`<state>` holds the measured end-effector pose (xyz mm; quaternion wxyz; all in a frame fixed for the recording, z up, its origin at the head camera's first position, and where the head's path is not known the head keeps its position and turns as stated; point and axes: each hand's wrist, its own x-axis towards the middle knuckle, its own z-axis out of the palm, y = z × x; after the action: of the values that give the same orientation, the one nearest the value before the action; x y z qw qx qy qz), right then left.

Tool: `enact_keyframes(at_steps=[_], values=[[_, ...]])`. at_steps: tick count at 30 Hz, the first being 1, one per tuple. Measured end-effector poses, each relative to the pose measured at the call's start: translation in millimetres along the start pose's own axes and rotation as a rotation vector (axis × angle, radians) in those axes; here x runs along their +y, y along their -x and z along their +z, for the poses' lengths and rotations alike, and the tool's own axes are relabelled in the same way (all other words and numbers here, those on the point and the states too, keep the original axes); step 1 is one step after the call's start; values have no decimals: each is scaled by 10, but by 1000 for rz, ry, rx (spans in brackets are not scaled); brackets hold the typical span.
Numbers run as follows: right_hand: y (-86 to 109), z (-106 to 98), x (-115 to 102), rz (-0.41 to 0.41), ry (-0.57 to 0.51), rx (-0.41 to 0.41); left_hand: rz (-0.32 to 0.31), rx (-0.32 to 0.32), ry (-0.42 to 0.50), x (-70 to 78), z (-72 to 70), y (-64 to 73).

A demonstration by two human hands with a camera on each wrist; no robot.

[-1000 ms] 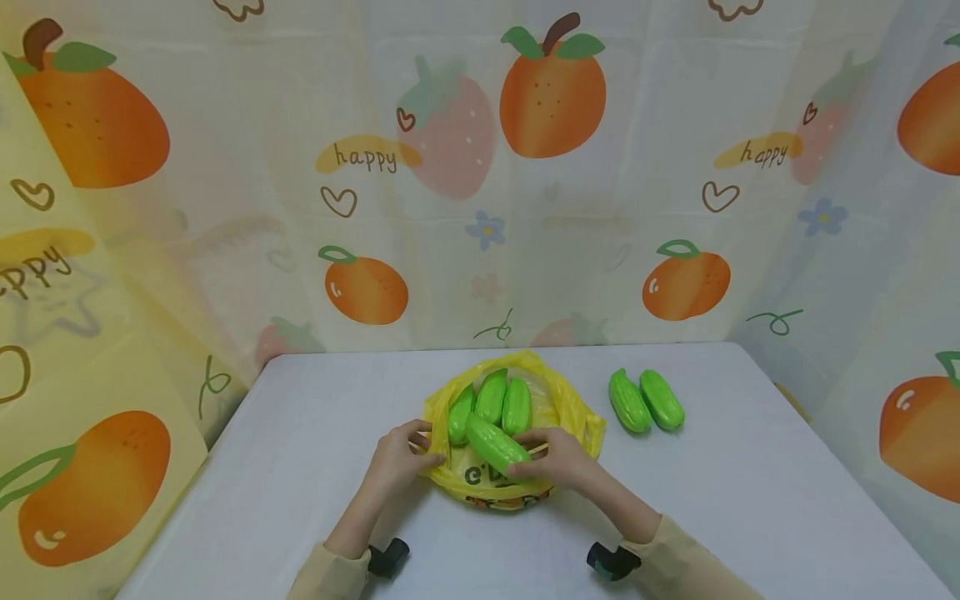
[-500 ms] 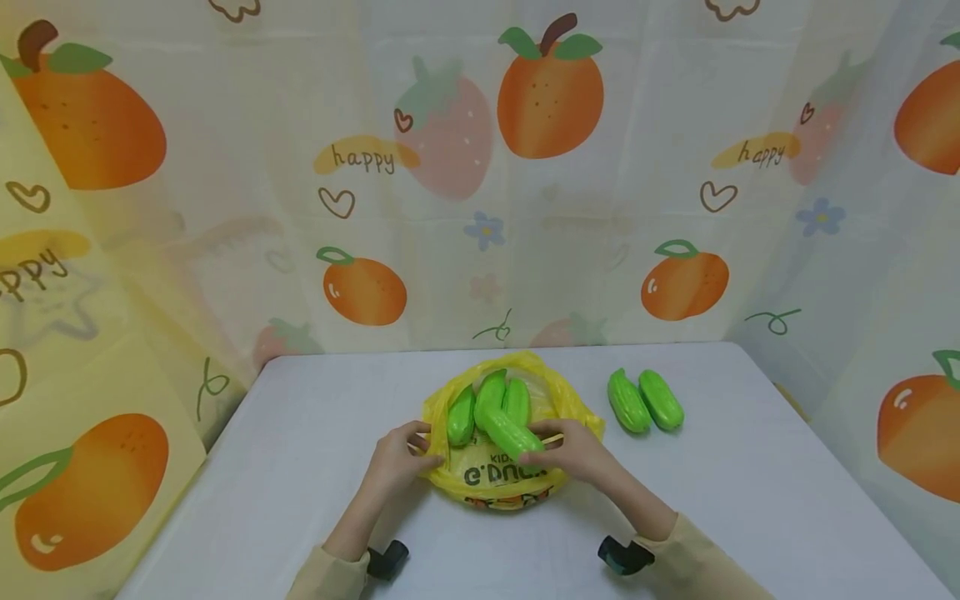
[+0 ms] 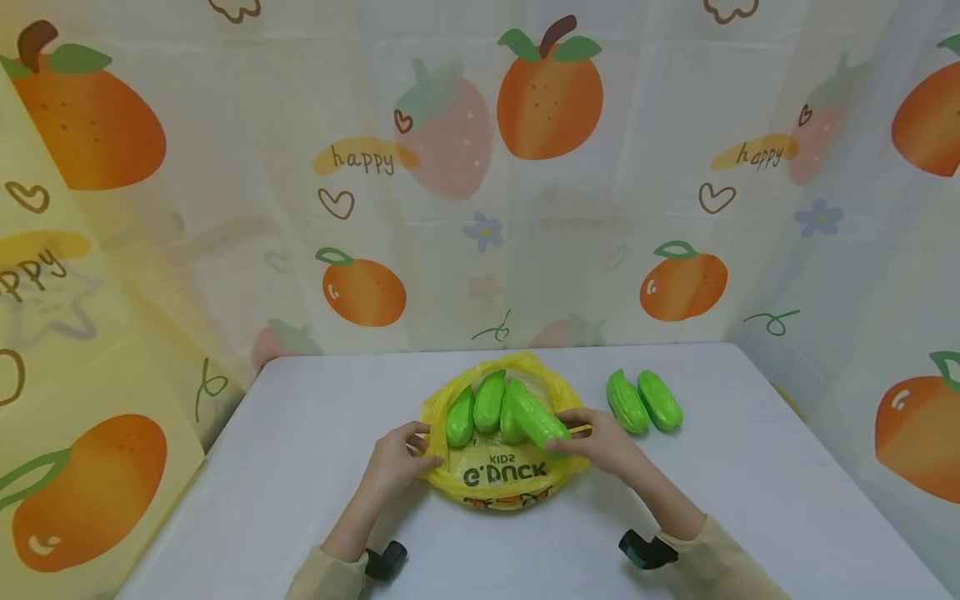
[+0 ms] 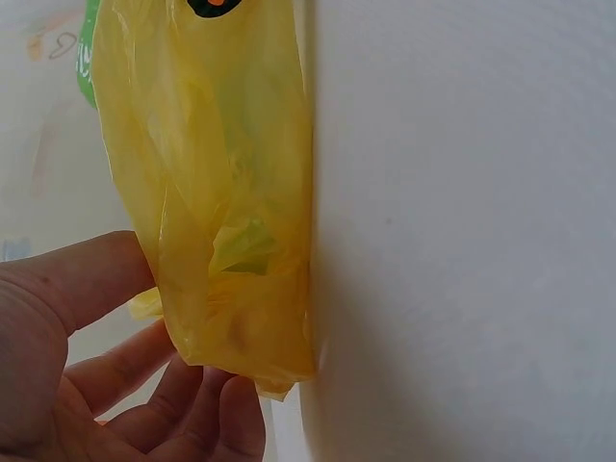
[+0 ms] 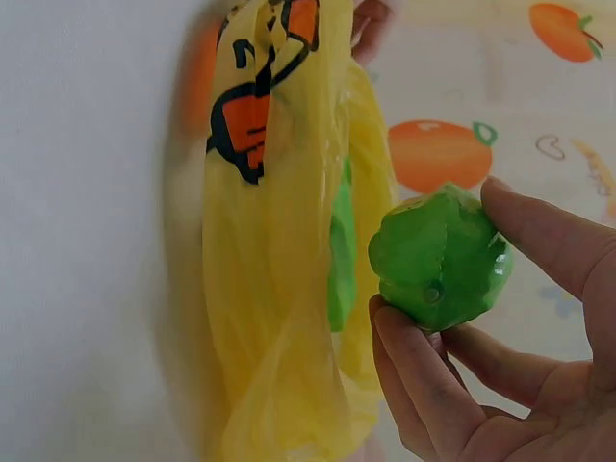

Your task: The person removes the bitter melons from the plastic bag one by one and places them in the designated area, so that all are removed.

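A yellow plastic bag lies spread on the table with its mouth facing up. My left hand pinches the bag's left rim, the thumb on one side and the fingers on the other, as the left wrist view shows. Between the thumb and fingers of my right hand is a shiny green cucumber, held at its near end and slanting over the right part of the bag's mouth. Inside the bag lie a left cucumber, a middle cucumber and a right cucumber, the last partly hidden by the held one.
Two more cucumbers, a left one and a right one, lie side by side on the white table right of the bag. Behind the table hangs a fruit-print curtain.
My right hand has moved rightward with the cucumber, from the bag's middle to its right side, uncovering the lettering and the middle cucumber. My left hand has stayed at the rim.
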<state>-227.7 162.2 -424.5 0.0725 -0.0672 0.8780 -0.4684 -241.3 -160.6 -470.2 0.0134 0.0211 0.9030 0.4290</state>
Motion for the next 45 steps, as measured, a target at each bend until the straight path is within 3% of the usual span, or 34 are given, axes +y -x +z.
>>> enact_keyframes(at_steps=[15, 45], values=[[49, -239, 59, -4, -26, 30, -8, -1, 3, 9, -7, 9], [193, -595, 209, 105, 72, 105, -10, 12, 4, 15, -15, 13]])
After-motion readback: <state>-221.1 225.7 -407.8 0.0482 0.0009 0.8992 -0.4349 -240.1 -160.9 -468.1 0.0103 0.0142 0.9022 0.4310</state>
